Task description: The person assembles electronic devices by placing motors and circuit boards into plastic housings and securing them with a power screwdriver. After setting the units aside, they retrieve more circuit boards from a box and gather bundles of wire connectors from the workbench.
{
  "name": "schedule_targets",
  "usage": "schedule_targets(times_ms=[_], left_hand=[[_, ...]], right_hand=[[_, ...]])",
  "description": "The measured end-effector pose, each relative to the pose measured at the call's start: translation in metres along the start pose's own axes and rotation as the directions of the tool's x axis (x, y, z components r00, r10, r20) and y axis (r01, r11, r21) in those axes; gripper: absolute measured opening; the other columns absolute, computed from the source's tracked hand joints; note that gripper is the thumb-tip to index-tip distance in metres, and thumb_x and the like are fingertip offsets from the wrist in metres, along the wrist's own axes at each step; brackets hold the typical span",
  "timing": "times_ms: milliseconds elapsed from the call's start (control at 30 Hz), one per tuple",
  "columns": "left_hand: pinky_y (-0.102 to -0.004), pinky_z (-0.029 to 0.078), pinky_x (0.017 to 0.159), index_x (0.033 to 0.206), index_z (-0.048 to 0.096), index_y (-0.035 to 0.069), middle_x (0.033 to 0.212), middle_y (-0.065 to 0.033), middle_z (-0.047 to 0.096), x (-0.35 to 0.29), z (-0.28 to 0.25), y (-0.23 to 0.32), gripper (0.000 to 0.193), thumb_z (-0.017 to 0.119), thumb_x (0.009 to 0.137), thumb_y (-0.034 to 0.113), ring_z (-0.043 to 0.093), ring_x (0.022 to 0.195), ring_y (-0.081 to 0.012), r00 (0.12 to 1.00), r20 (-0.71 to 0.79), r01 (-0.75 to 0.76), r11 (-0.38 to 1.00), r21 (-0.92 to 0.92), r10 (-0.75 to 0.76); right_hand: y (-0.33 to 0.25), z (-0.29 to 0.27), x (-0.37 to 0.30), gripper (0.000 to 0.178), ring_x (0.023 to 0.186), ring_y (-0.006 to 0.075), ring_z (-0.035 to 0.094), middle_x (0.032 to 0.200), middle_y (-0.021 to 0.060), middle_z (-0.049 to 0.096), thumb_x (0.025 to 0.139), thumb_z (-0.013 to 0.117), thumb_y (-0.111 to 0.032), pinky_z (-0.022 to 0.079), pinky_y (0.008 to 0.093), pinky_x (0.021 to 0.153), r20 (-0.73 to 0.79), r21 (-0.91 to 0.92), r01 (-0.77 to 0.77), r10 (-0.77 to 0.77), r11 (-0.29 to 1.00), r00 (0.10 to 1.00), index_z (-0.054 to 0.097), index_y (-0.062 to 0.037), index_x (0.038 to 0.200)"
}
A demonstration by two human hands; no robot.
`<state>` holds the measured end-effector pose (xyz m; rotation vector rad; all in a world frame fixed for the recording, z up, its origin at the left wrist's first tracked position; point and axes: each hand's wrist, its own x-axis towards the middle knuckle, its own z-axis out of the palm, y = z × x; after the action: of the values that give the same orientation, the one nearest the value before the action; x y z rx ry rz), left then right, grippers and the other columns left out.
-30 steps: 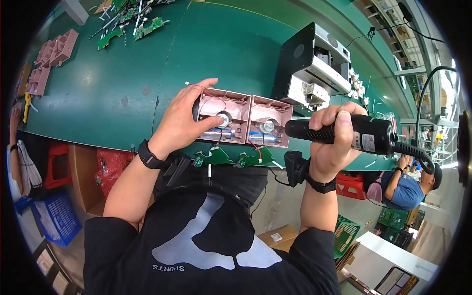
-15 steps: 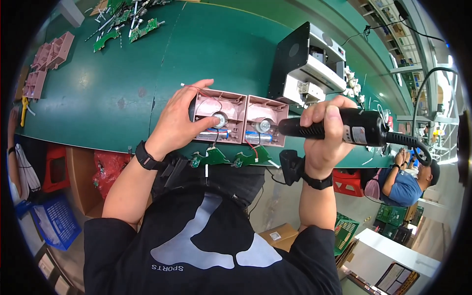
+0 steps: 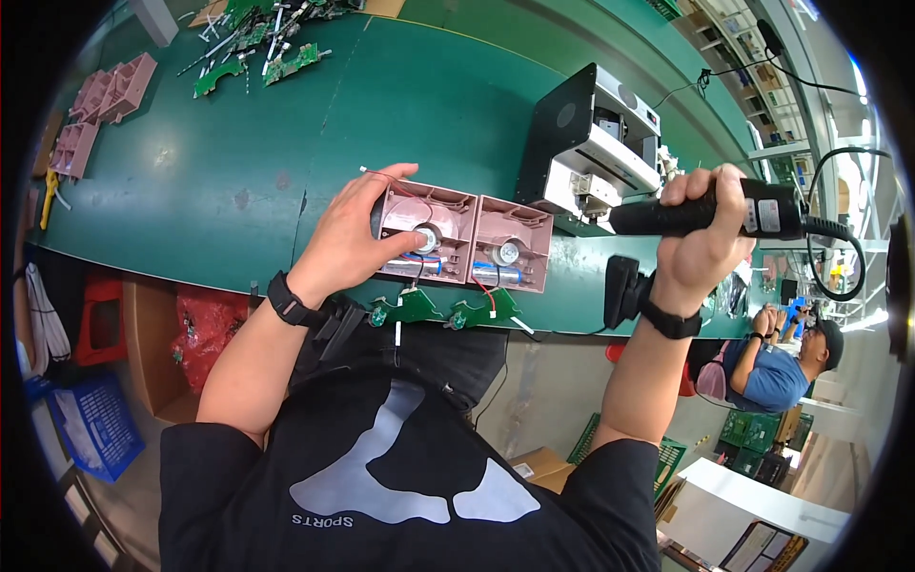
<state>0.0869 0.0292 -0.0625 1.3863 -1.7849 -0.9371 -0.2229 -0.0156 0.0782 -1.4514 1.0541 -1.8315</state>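
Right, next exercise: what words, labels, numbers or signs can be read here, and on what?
Black T-shirt: one pale word, upside down, legible but not copied out here.
Black corded tool: pale label, too small to read.
Lower-right dark panel: markings, too small to read.

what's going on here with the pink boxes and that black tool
A person in a black shirt is working at a green bench with two open pink housings side by side. The left hand rests on the left housing, thumb at a round silver part. The right hand grips a black corded tool, held clear of the housings on their right. Each housing contains a blue cylinder; two green circuit boards sit by the bench's near edge.
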Motion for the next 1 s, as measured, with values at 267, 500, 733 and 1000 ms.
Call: schedule_targets(times_ms=[267, 500, 733, 1000], left_hand=[[-0.0421, 0.045, 0.108, 0.147, 0.052, 0.013, 0.131, -0.0155, 0.063, 0.002, 0.001, -0.004, 0.077, 0.086, 0.079, 0.023, 0.057, 0.125, -0.0332, 0.999, -0.019, -0.043, 0.999, 0.021, 0.043], [-0.0441, 0.042, 0.111, 0.145, 0.053, 0.014, 0.134, -0.0136, 0.063, 0.000, 0.001, 0.000, 0.075, 0.086, 0.078, 0.025, 0.056, 0.128, -0.0342, 1.000, -0.004, 0.003, 1.000, -0.012, -0.003], [-0.0452, 0.040, 0.113, 0.145, 0.053, 0.015, 0.134, -0.0125, 0.062, 0.000, -0.001, -0.002, 0.075, 0.085, 0.078, 0.026, 0.055, 0.130, -0.0347, 1.000, -0.011, 0.004, 1.000, -0.015, -0.004], [-0.0428, 0.044, 0.109, 0.146, 0.053, 0.013, 0.135, -0.0152, 0.062, 0.001, 0.001, -0.001, 0.077, 0.087, 0.077, 0.022, 0.057, 0.127, -0.0339, 1.000, -0.010, -0.020, 1.000, 0.018, 0.020]], right_hand=[[-0.025, 0.038, -0.052, 0.019, 0.062, 0.0211, 0.054, 0.075, 0.0086, 0.054, 0.100, 0.058, -0.020, 0.048, 0.0369, 0.061, 0.154, 0.264, -0.136, 0.098, 0.955, 0.983, 0.053, -0.0027, 0.105], [0.002, 0.053, -0.075, 0.019, 0.063, 0.0223, 0.055, 0.075, 0.0094, 0.054, 0.099, 0.057, -0.019, 0.050, 0.0378, 0.062, 0.220, 0.147, -0.179, 0.144, 0.973, 0.965, 0.051, -0.0018, 0.105], [0.017, 0.058, -0.083, 0.017, 0.063, 0.0227, 0.055, 0.074, 0.0103, 0.054, 0.096, 0.057, -0.015, 0.051, 0.0385, 0.062, 0.219, 0.140, -0.157, 0.124, 0.978, 0.968, 0.049, -0.0017, 0.103], [0.014, 0.062, -0.080, 0.015, 0.062, 0.0213, 0.054, 0.073, 0.0093, 0.053, 0.098, 0.057, -0.017, 0.051, 0.0373, 0.061, 0.165, 0.049, -0.208, 0.198, 0.977, 0.966, 0.050, -0.0037, 0.101]])
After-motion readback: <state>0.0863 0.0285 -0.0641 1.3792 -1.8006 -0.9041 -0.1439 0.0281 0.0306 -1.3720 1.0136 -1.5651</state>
